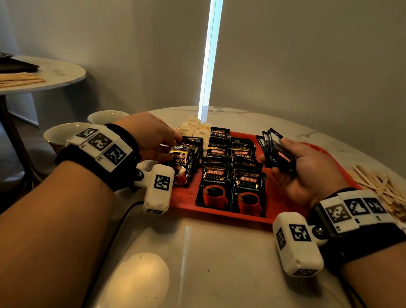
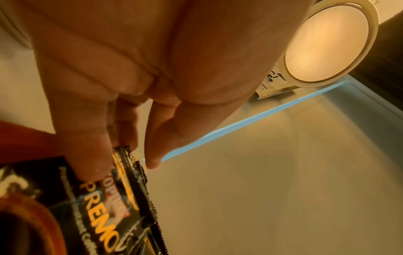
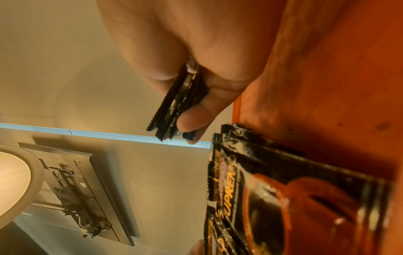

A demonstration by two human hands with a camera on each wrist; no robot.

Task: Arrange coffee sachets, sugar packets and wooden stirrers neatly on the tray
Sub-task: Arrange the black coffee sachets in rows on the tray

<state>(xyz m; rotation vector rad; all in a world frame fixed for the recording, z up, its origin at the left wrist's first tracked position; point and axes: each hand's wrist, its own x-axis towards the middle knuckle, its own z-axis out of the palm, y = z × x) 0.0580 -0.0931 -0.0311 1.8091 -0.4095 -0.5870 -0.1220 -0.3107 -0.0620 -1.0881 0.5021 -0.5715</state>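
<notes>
A red tray (image 1: 221,213) on the marble table carries rows of black coffee sachets (image 1: 230,190). At the tray's left edge my left hand (image 1: 173,144) pinches the top end of a small stack of sachets (image 1: 181,163); the left wrist view shows fingers (image 2: 93,155) on the front sachet (image 2: 102,195) and the thumb at its top edge. Above the tray's right side, my right hand (image 1: 282,151) grips a fanned bunch of several sachets (image 1: 272,142), seen edge-on (image 3: 167,107) in the right wrist view. Pale sugar packets (image 1: 196,128) lie behind the tray. Wooden stirrers (image 1: 386,192) are heaped to its right.
Two pale bowls (image 1: 65,132) (image 1: 107,117) stand left of the table. A second round table (image 1: 57,74) at the back left holds more stirrers and a dark tray. Bare marble (image 1: 212,264) stretches in front of the red tray. Wrist cables trail off the near edge.
</notes>
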